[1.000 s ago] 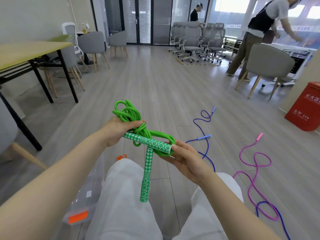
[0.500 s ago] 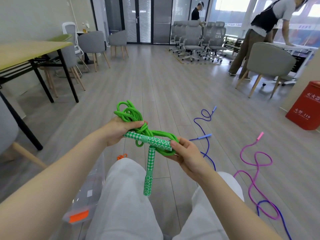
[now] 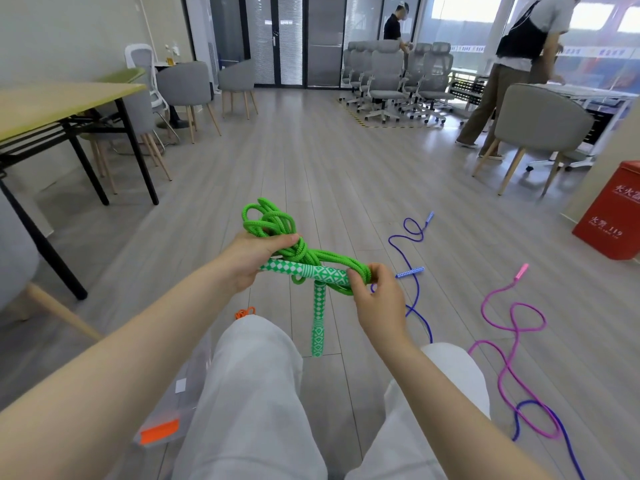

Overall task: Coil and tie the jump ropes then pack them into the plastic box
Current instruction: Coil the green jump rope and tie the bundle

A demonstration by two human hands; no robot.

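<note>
Head view: the green jump rope [image 3: 277,233] is bunched in a soft coil held between both hands above the lap. The left hand [image 3: 254,258] clenches the coil's knotted middle; the right hand [image 3: 375,296] pinches the rope strands beside one patterned handle [image 3: 311,271], while the other handle [image 3: 318,323] dangles below. It looks light, limp and springy, so the wraps are best gripped firmly. The plastic box [image 3: 173,410] lies below the left forearm.

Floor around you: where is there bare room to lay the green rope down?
Bare floor lies ahead of the green rope, between the table and the blue rope. The right side is crowded: blue and pink rope sprawl there. By the left knee sits the plastic box.
</note>
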